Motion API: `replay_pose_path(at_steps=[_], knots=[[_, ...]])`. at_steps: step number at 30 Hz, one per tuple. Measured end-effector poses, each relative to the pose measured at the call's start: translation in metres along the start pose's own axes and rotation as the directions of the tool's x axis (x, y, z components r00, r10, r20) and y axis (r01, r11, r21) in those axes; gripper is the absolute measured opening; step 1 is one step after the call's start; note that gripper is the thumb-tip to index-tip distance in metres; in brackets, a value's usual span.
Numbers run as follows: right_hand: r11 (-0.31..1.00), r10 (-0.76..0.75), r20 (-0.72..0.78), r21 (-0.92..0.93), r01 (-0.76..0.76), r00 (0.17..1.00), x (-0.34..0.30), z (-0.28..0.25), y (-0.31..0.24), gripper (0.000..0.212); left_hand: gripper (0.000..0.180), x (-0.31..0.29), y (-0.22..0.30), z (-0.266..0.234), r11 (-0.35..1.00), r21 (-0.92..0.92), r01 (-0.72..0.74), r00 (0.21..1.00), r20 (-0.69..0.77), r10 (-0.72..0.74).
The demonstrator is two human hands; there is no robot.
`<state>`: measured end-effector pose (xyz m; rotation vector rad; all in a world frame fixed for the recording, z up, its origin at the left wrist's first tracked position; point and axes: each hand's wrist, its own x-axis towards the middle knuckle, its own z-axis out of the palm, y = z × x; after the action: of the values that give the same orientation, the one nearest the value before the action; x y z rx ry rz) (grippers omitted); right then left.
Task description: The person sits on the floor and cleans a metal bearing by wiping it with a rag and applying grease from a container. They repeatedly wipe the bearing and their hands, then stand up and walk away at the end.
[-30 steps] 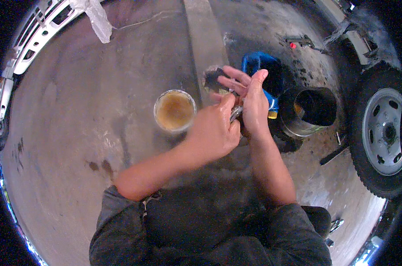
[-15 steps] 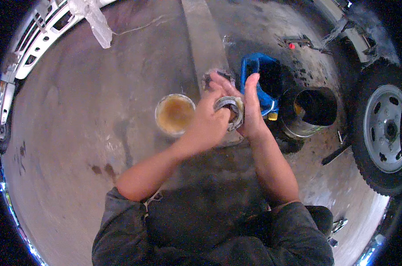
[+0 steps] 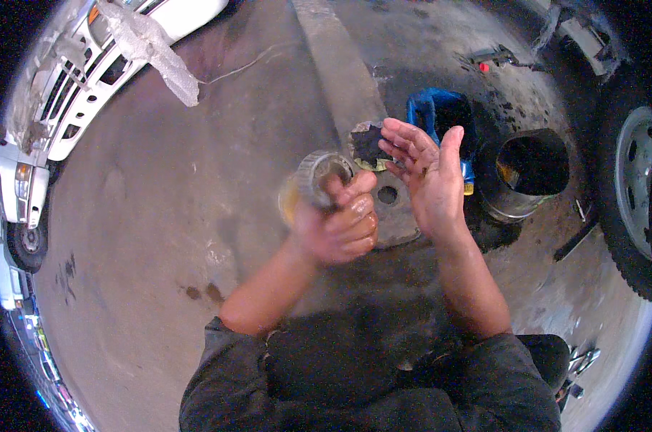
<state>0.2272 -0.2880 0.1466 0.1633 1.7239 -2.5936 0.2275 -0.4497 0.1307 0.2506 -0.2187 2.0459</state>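
Observation:
My left hand is closed around a grey metal roller bearing, a thick ring with a ribbed side, with fingers through its bore. The hand and bearing are partly smeared by motion. Beneath them, a round tub of yellow-brown grease is mostly hidden. Off to the right, my right hand is held open, palm showing and thumb up, with nothing in it. Just beyond its fingertips lies a dark lump on crumpled wrapping.
A blue jug and an open metal can stand at the right, beside a truck wheel. A dark bar lies near the wheel. A white vehicle front with hanging bubble wrap is at the far left.
My left hand has carried the bearing away from my right palm, leftward over the grease tub. My right hand has come free and shifted slightly right. The whole view has shifted somewhat.

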Motion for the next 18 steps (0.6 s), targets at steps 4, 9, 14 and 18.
replay_pose_path(at_steps=[4, 9, 14, 18], knots=[[0.999, -0.034, -0.003, -0.015, 0.034, 0.999, -0.002, 0.003, -0.001, 0.09, 0.02, -0.003, 0.002, -0.004, 0.994, 0.111, 0.021, 1.0, -0.008, -0.02], [0.986, -0.118, 0.07, -0.111, 0.126, 0.99, -0.007, 0.0, 0.002, 0.087, 0.029, -0.012, 0.001, -0.002, 0.932, 0.361, -0.037, 0.985, -0.143, 0.094], [0.957, -0.236, 0.136, -0.138, 0.255, 0.962, -0.024, 0.01, 0.014, 0.088, 0.034, -0.017, 0.007, -0.023, 0.832, 0.544, -0.107, 0.994, 0.051, 0.095], [0.845, -0.249, 0.208, -0.431, 0.317, 0.946, -0.042, 0.023, 0.002, 0.089, 0.041, -0.034, 0.0, -0.033, -0.161, 0.987, -0.024, 0.832, 0.109, 0.544]])
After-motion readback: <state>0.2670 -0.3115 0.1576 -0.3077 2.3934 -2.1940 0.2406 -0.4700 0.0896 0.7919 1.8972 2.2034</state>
